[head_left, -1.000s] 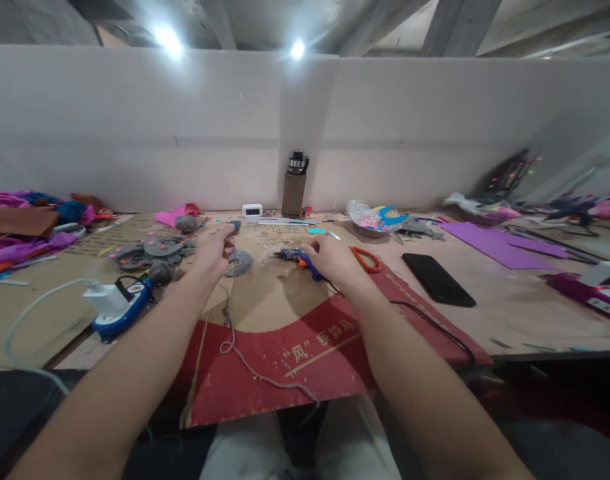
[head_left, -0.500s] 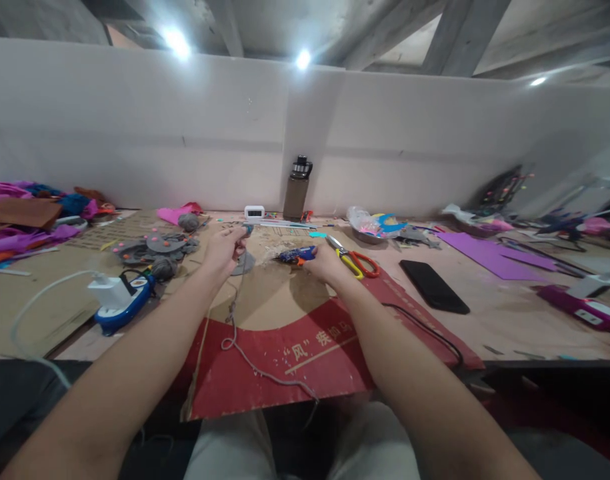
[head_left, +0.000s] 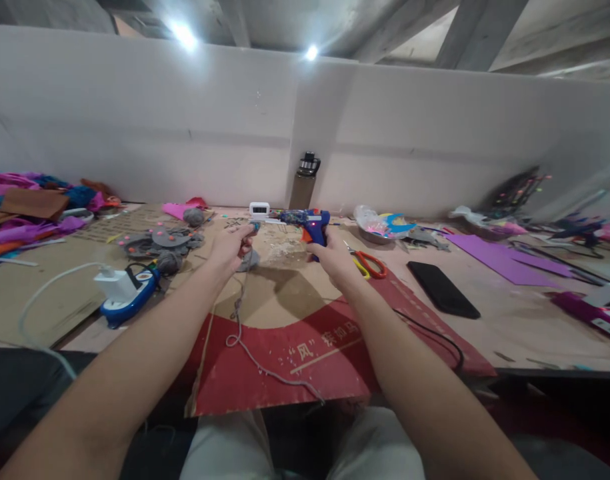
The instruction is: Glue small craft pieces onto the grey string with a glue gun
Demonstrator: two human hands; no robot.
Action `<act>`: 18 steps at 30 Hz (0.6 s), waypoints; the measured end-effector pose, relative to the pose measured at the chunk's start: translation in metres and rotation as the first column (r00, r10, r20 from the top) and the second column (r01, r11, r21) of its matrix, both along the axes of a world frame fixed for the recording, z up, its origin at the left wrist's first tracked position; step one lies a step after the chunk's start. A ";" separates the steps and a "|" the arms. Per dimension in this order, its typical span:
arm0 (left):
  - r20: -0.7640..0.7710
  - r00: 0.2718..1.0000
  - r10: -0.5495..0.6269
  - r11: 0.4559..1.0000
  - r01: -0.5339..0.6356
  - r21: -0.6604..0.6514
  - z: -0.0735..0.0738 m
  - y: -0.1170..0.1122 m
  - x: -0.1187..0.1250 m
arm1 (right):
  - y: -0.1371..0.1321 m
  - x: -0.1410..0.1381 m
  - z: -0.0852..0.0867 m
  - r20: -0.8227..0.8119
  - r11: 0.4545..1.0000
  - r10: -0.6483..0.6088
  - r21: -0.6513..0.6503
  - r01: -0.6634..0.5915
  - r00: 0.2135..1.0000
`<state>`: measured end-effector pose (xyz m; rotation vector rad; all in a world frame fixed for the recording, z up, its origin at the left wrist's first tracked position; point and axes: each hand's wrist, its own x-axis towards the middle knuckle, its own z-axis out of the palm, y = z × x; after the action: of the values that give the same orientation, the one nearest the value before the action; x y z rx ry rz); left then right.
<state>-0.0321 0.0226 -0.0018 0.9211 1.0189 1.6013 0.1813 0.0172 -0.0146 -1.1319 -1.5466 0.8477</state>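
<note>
My right hand [head_left: 333, 257] is closed round the handle of a blue glue gun [head_left: 309, 222], held upright above the cardboard with its nozzle pointing left. Its black cord [head_left: 435, 333] trails back over the red cardboard sheet [head_left: 295, 353]. My left hand [head_left: 231, 245] is pinched shut on a small grey felt piece [head_left: 249, 259] with a teal bit at my fingertips. A grey cord [head_left: 245, 333] hangs from that hand and curls across the cardboard toward me.
Orange-handled scissors [head_left: 367, 263] and a black phone [head_left: 443, 289] lie right of my right hand. A blue power strip with a white charger [head_left: 125, 293] sits at left, near grey felt discs [head_left: 162, 243]. A bottle [head_left: 305, 181] and white clock [head_left: 259, 209] stand by the wall.
My right hand has picked the glue gun up off the cardboard and raised it upright. My left hand stays pinched on the grey piece and has drawn slightly closer to the gun.
</note>
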 end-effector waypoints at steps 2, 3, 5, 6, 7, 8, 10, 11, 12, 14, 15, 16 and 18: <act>0.006 1.000 0.003 1.000 -0.003 -0.019 0.000 -0.001 0.001 | -0.009 -0.007 0.005 -0.115 0.993 0.112 0.053 -0.106 0.987; 0.010 1.000 0.005 1.000 -0.004 -0.025 0.000 -0.001 0.002 | -0.013 -0.010 0.006 -0.137 0.987 0.154 0.074 -0.145 0.979; 0.016 1.000 0.004 1.000 -0.003 -0.030 0.000 0.000 0.002 | -0.019 -0.013 0.007 -0.118 0.978 0.190 0.113 -0.177 0.975; 0.016 1.000 0.002 0.999 -0.002 -0.033 0.000 0.000 0.003 | -0.021 -0.013 0.007 -0.078 0.976 0.180 0.139 -0.168 0.981; 0.015 1.000 0.001 0.999 -0.001 -0.038 0.000 0.000 0.003 | -0.021 -0.013 0.006 -0.025 0.974 0.154 0.171 -0.148 0.988; 0.013 1.000 0.000 0.999 0.001 -0.047 0.001 0.000 0.004 | -0.021 -0.012 0.005 0.034 0.971 0.116 0.208 -0.121 0.993; 0.002 1.000 0.001 0.997 0.000 -0.073 0.001 0.000 0.004 | -0.021 -0.010 0.004 0.141 0.956 0.031 0.284 -0.070 0.990; -0.003 1.000 0.003 0.996 -0.004 -0.085 0.001 0.000 0.005 | -0.021 -0.009 0.004 0.179 0.948 -0.006 0.316 -0.051 0.984; -0.009 1.000 0.005 0.996 -0.006 -0.093 0.001 0.000 0.005 | -0.021 -0.009 0.004 0.208 0.939 -0.035 0.341 -0.039 0.977; -0.019 1.000 0.009 0.996 -0.011 -0.092 0.001 0.000 0.005 | -0.022 -0.009 0.005 0.247 0.925 -0.073 0.378 -0.027 0.966; -0.020 1.000 0.011 0.996 -0.013 -0.084 0.001 -0.001 0.006 | -0.023 -0.009 0.005 0.258 0.921 -0.078 0.389 -0.029 0.963; -0.020 1.000 0.010 0.997 -0.012 -0.078 0.000 -0.001 0.006 | -0.023 -0.009 0.006 0.266 0.918 -0.080 0.395 -0.033 0.961; -0.017 1.000 0.005 0.998 -0.006 -0.068 0.000 -0.001 0.006 | -0.025 -0.010 0.006 0.284 0.921 -0.075 0.388 -0.043 0.956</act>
<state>-0.0261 0.0217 -0.0019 0.8876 1.0813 1.5564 0.1714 -0.0074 -0.0082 -1.0009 -1.8480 0.3378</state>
